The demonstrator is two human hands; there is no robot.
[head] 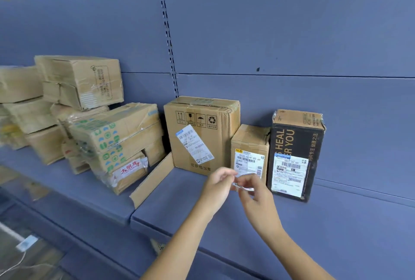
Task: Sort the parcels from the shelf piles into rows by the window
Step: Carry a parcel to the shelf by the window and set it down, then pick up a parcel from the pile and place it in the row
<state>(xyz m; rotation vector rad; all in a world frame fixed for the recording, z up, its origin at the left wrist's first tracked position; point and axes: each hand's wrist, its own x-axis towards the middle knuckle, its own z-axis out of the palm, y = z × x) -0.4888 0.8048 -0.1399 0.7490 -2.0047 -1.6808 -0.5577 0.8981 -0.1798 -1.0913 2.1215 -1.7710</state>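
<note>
Blue shelf (224, 207), parcel pile (112, 136) at left, small brown box (249, 145) upright at right. Left hand (216, 187) and right hand (253, 194) meet just in front of that box, both pinching what looks like a white slip (243, 186).

Just beyond the right hand (254, 194), the black box (294, 145) carries gold letters cut off at its edge: "HEAL" over "ER YOU", with a column of Chinese characters beside them. Its white shipping label (289, 174) shows barcodes and print too fine to read. Behind both hands, the small brown box (249, 140) has a sticker (248, 163) whose code seems to begin "862A". Past the left hand (216, 186), the large carton (202, 140) bears four handling signs: arrows up, glass, umbrella and recycling. "可原包出库" runs along its foot. Far out on the left hand's side, white tape (129, 169) on a parcel (125, 185) reads "大明" in red. The slip (244, 187) pinched by both hands is unreadable.
</note>
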